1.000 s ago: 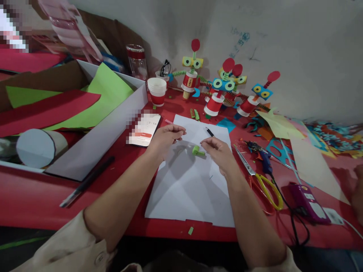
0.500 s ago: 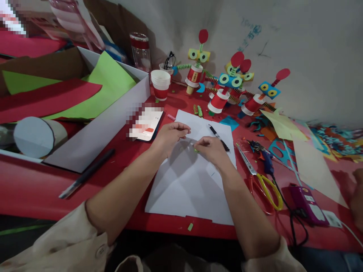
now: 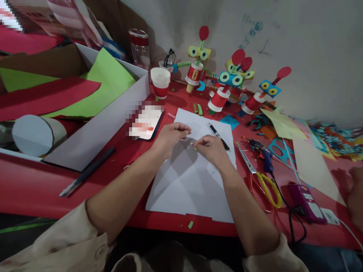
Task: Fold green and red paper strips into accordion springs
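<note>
Over the upper part of a white board point(image 3: 190, 189), my left hand point(image 3: 174, 138) has its thumb and fingertips pinched together; whatever is between them is too small to make out. Just to its right, my right hand point(image 3: 210, 149) is also closed in a pinch, with a tiny green piece point(image 3: 195, 149) showing at its fingertips. A small gap separates the two hands. Beyond my right hand, a black pen point(image 3: 219, 136) lies on the board. Two green folded paper springs point(image 3: 198, 109) rest past the board's far edge.
Paper-cup figures point(image 3: 219, 99) stand along the wall. Scissors point(image 3: 259, 181), a glue gun point(image 3: 266, 158) and a purple device point(image 3: 307, 204) lie at right. A phone point(image 3: 146, 122), stacked cups point(image 3: 160, 83) and a box of coloured paper point(image 3: 99, 132) are at left.
The camera view has shifted slightly. Both hands keep nearly the same pinched pose over the board.
</note>
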### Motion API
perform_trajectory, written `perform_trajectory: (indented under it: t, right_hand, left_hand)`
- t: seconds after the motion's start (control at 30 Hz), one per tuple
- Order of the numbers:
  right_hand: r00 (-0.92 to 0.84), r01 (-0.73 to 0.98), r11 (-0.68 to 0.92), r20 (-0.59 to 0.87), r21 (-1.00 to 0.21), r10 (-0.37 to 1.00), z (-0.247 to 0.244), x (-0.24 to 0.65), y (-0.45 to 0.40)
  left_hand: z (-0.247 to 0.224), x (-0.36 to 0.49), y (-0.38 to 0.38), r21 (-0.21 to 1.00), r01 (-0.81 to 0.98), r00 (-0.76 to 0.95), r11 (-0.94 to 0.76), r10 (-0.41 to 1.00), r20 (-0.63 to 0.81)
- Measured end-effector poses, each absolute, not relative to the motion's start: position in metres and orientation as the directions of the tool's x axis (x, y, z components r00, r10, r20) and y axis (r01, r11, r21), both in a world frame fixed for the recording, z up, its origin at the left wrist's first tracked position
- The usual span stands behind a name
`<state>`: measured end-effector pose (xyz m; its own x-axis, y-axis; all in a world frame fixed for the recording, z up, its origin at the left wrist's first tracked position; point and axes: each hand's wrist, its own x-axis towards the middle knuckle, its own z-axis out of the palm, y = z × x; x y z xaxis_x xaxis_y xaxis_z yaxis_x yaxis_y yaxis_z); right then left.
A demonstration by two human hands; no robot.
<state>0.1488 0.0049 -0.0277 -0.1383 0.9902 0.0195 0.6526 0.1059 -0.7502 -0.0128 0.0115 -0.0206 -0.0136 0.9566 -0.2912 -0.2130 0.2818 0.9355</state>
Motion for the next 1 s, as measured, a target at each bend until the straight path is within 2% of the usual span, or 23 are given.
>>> perform_trajectory:
  t: [0.17, 0.37, 0.67, 0.73, 0.9, 1.0]
  right_hand:
    - [-0.135, 0.613, 0.092, 0.011, -0.785, 0.991, -0.031, 0.150, 0.005]
    - [-0.060, 0.412, -0.050, -0.082, -0.910, 0.995, -0.026, 0.152, 0.005]
    - [0.097, 0.318, -0.115, -0.089, -0.941, 0.991, -0.014, 0.167, 0.004]
    - [0.076, 0.344, -0.126, -0.107, -0.931, 0.991, -0.008, 0.173, 0.003]
    - [-0.132, 0.555, -0.106, -0.213, -0.825, 0.968, -0.001, 0.180, -0.004]
    - [-0.190, 0.657, -0.002, -0.168, -0.754, 0.967, -0.008, 0.176, -0.007]
  left_hand:
    - [-0.018, -0.012, 0.011, 0.941, -0.188, -0.023, 0.283, 0.956, -0.292]
    - [-0.013, -0.012, 0.011, 0.949, -0.174, -0.035, 0.262, 0.962, -0.272]
    - [-0.015, -0.015, 0.012, 0.955, -0.159, -0.046, 0.252, 0.964, -0.262]
    - [-0.016, -0.016, 0.013, 0.956, -0.167, -0.053, 0.242, 0.966, -0.254]
    - [-0.020, -0.018, 0.015, 0.953, -0.199, -0.101, 0.229, 0.962, -0.253]
    - [-0.021, -0.020, 0.016, 0.952, -0.209, -0.112, 0.224, 0.962, -0.251]
